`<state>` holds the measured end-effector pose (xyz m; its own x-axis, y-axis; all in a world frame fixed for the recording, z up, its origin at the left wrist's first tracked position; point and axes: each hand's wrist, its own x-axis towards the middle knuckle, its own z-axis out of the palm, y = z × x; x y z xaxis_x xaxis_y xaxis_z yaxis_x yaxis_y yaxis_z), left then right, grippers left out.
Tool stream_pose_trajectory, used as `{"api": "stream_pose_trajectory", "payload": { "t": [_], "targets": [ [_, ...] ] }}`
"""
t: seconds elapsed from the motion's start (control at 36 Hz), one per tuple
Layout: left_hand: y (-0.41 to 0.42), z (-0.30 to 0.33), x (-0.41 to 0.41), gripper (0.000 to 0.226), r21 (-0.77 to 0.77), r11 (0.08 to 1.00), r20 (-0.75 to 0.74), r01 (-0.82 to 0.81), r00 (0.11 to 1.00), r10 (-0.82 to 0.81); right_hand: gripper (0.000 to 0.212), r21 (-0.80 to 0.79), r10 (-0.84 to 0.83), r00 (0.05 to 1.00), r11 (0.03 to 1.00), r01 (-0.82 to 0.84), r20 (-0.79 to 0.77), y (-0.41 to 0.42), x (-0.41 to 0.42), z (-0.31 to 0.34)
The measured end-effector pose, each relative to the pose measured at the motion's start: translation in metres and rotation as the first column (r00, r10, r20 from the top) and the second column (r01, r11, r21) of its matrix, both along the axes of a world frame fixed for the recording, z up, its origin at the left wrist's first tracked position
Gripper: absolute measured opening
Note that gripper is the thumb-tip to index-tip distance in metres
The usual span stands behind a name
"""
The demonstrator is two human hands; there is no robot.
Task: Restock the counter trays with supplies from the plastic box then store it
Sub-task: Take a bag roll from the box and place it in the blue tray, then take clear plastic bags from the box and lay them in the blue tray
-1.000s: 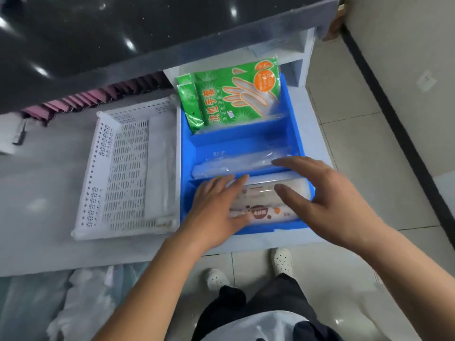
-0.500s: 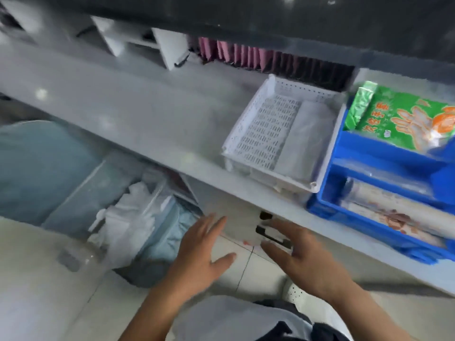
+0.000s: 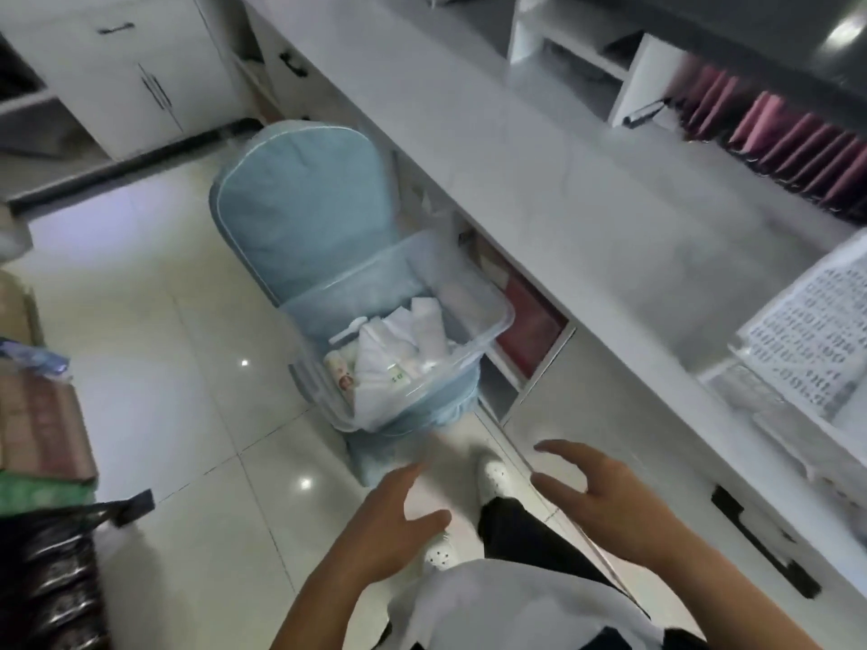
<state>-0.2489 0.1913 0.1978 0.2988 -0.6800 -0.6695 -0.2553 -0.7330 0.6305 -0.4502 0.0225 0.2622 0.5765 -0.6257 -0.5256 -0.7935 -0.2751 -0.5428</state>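
A clear plastic box point(image 3: 492, 308) sits on the seat of a light blue covered chair point(image 3: 291, 199) beside the counter, holding white packets and rolled supplies point(image 3: 399, 349). My left hand point(image 3: 394, 523) and my right hand point(image 3: 596, 490) hover empty above the floor in front of the box, fingers spread and relaxed, neither touching it. On the counter at the right edge stands a white perforated tray point(image 3: 807, 335). The blue tray is out of view.
The white counter point(image 3: 586, 180) runs diagonally from top to right, with drawers and a black handle point(image 3: 764, 546) below. Pink folders point(image 3: 779, 133) stand in a shelf unit. Cabinets point(image 3: 140, 72) line the far wall. Bags and cartons point(image 3: 42, 415) crowd the left edge.
My view swung left from the blue tray to the chair and plastic box. Both hands left the tray's packets and came down, empty, toward the box.
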Motion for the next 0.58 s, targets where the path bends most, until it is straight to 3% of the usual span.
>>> {"api": "stream_pose_trajectory", "payload": {
  "t": [0.14,0.22,0.33,0.5,0.58],
  "targets": [
    [0.002,-0.003,0.026,0.079,0.043,0.995,-0.027,-0.091,0.995,0.092,0.044,0.013,0.145,0.989,0.989,-0.145,-0.036,-0.024,0.057,-0.010],
    [0.000,-0.002,0.047,0.111,0.084,0.983,-0.034,-0.161,0.986,0.164,0.047,0.031,0.228,0.973,0.973,-0.227,-0.030,-0.047,0.097,-0.022],
    [-0.011,-0.009,0.078,0.074,0.149,0.970,0.019,-0.193,0.981,0.193,0.049,0.099,0.287,0.958,0.953,-0.285,-0.011,-0.086,0.149,-0.040],
    [-0.063,-0.003,0.137,0.065,0.211,0.959,0.064,-0.189,0.982,0.180,0.045,0.144,0.243,0.969,0.959,-0.245,0.030,-0.147,0.224,-0.080],
    [-0.101,-0.013,0.165,0.056,0.217,0.939,0.009,-0.266,0.963,0.271,0.045,0.149,0.222,0.975,0.965,-0.217,-0.016,-0.168,0.247,-0.116]
  ]
}}
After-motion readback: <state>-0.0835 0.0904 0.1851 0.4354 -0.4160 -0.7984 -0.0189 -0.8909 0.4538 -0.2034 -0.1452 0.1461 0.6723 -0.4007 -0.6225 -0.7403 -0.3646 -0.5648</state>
